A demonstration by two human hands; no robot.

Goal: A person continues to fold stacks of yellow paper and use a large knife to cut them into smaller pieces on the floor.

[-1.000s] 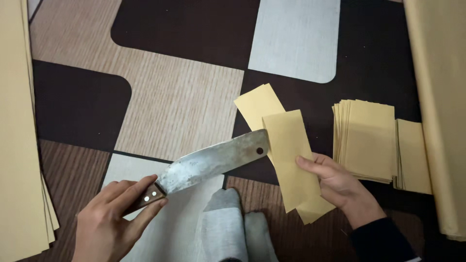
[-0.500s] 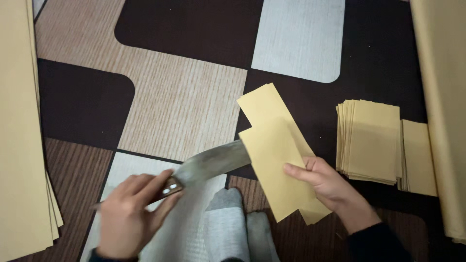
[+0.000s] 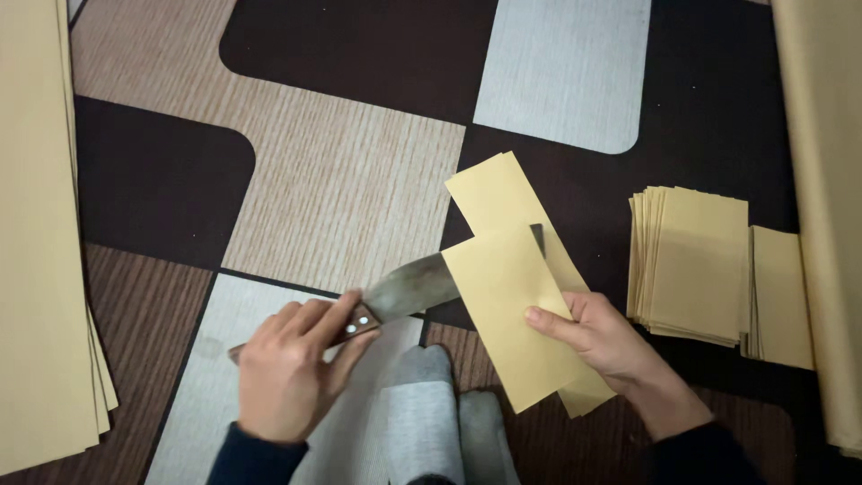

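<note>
The left hand (image 3: 287, 377) is gripping the knife (image 3: 409, 292) with fingers closed on its handle, the blade running inside the folded sheet (image 3: 512, 305) the right hand (image 3: 606, 346) is pinching on the floor (image 3: 341, 180), midway through slitting; next probably needing a steady pull along the crease.

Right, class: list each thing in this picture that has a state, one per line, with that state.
Left hand: gripping the knife handle.
Knife: blade slid between the folded paper.
Folded paper: partly slit, held flat.
Right hand: pressing the paper.
Cut stack: piled, untouched.
</note>
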